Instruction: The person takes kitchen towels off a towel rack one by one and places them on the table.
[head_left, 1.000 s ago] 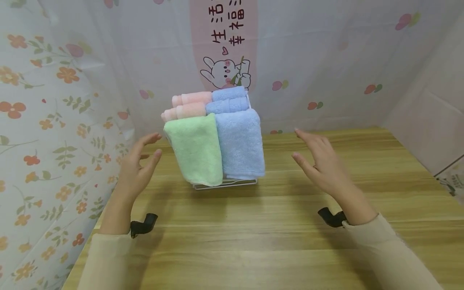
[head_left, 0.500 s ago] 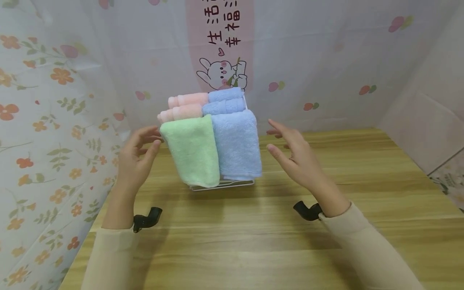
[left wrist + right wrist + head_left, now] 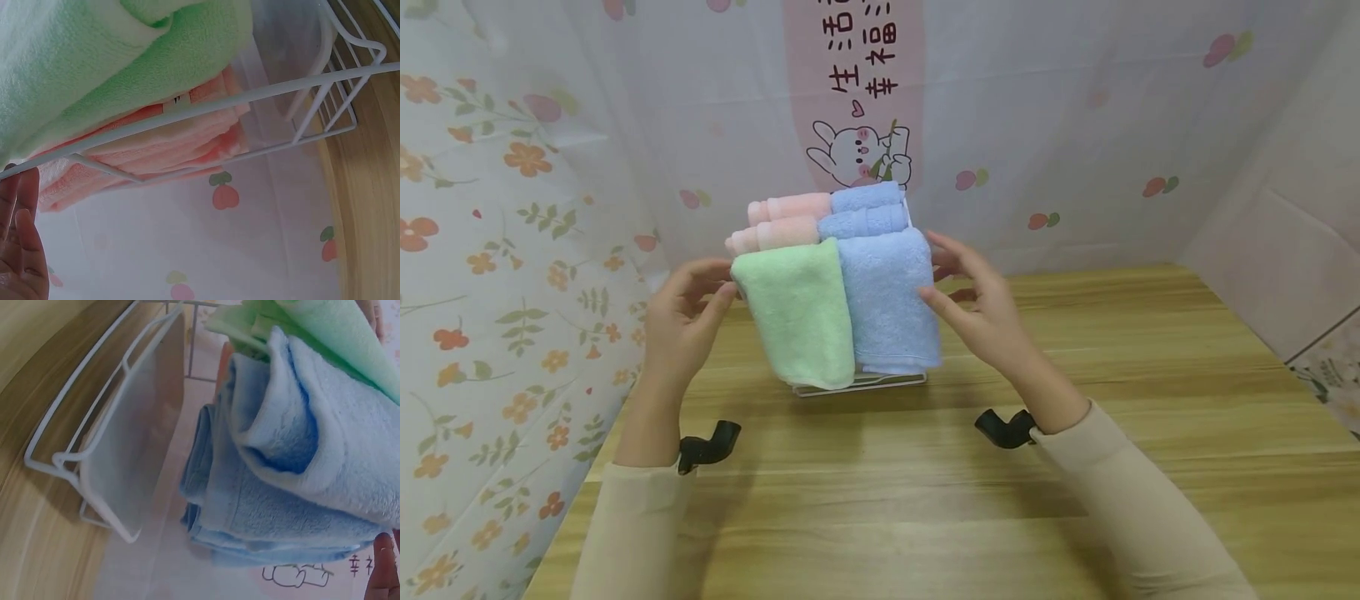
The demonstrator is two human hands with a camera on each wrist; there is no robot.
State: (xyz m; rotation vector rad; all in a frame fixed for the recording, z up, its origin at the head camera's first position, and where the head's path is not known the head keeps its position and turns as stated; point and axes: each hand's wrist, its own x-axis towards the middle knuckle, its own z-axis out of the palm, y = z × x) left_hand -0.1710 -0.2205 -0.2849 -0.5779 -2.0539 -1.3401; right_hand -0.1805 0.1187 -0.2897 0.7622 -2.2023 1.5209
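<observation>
Either side of towels (image 3: 829, 287): left hand (image 3: 676, 329), right hand (image 3: 987, 321), both angled inward.

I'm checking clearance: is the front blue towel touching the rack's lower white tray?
Apart: the right wrist view shows backdrop between the blue towel and white tray.

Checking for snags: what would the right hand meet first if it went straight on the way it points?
Most likely the front blue towel, at its right edge; the right hand is close beside it, though contact is unclear.
</observation>
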